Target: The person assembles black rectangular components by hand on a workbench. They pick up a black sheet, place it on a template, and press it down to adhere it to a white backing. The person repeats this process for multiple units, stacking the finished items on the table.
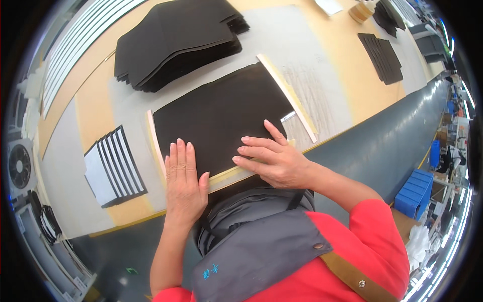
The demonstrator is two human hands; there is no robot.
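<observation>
A flat black sheet lies on the table in front of me, between a pale strip along its left side and a longer pale strip along its right. My left hand rests on the sheet's near left corner, fingers together and stretched out, thumb apart. On the near right part of the sheet lies my right hand, its fingers spread and pointing left. Neither hand grips anything. A small notch with a whitish piece shows at the sheet's right edge.
A thick stack of black sheets stands beyond the work. White-and-black layered pieces lie at the left, and a fanned black stack at the far right. A bottle stands at the back. Blue crates sit on the floor at right.
</observation>
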